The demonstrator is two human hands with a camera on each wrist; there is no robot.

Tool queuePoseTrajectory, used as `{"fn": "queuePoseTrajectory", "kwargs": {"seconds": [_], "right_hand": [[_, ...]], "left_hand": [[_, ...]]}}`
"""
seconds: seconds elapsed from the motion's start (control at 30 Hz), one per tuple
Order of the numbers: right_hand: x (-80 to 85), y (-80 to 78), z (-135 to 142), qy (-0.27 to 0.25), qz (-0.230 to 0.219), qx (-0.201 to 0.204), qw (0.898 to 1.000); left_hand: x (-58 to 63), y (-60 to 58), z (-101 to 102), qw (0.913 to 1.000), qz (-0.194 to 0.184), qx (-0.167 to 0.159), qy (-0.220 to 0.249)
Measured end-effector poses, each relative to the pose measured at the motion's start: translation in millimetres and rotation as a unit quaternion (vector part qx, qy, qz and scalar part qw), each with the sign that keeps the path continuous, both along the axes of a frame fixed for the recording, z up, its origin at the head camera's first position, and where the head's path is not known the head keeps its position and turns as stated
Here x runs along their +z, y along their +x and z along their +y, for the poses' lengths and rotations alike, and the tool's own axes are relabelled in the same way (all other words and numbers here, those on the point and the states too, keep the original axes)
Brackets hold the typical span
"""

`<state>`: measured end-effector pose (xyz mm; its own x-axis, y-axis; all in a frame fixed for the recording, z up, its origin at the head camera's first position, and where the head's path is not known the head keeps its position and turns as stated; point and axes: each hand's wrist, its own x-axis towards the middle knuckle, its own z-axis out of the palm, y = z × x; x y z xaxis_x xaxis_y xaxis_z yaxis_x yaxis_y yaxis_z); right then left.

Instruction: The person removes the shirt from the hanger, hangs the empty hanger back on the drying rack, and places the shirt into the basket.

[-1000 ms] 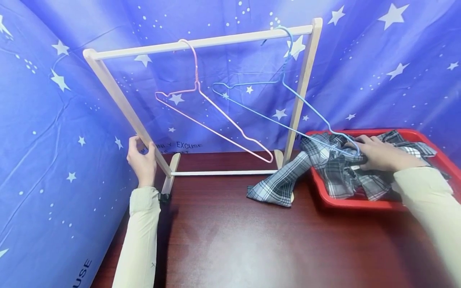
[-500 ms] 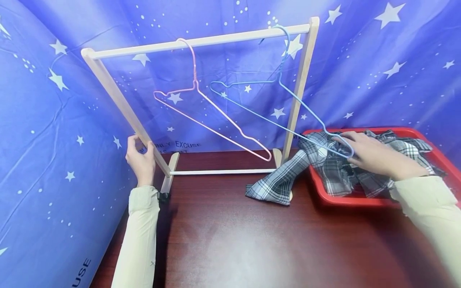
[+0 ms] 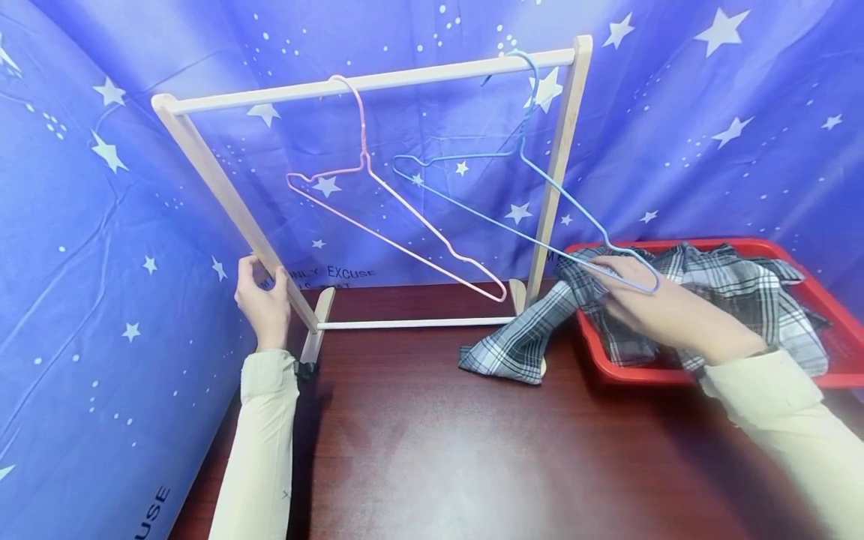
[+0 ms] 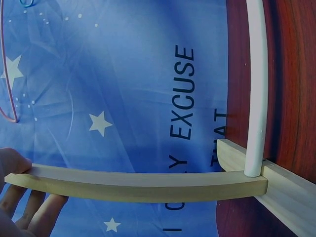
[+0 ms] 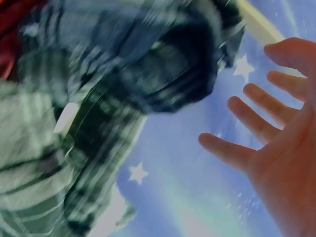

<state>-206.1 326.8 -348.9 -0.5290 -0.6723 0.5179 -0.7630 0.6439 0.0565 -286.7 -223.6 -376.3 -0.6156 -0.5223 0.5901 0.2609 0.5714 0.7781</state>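
Observation:
My left hand grips the left upright of a wooden clothes rack; in the left wrist view, thumb and fingers lie on either side of the post. My right hand is over the left part of a red basket, behind the lower corner of a blue hanger. The right wrist view shows its fingers spread beside a grey plaid shirt, holding nothing. This rumpled shirt fills much of the basket, and one sleeve hangs over the left rim onto the table.
A pink hanger hangs from the middle of the rack's top rail, left of the blue one. A white lower bar joins the rack's feet. Blue star-printed curtain surrounds the back and left of the brown table.
My right hand has come out of the bunched shirt and moved left across the basket. More of the plaid cloth shows on the basket's right side. My left hand keeps its place.

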Motion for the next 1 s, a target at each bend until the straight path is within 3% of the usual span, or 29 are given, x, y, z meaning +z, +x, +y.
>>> {"fn": "queuePoseTrajectory", "kwargs": {"seconds": [0.3, 0.67, 1.0], "right_hand": [[-3.5, 6.3, -39.6, 0.062, -0.068, -0.053, 0.994], [-22.2, -0.5, -77.2, 0.104, -0.069, 0.009, 0.992], [-39.7, 0.1, -107.1, 0.150, -0.104, -0.014, 0.983]], "left_hand": [[-1.7, 0.5, -0.2, 1.0000, 0.001, -0.003, -0.001], [0.6, 0.1, -0.4, 1.0000, 0.002, -0.003, 0.001], [-1.6, 0.9, -0.9, 1.0000, 0.009, -0.002, 0.001]]}}
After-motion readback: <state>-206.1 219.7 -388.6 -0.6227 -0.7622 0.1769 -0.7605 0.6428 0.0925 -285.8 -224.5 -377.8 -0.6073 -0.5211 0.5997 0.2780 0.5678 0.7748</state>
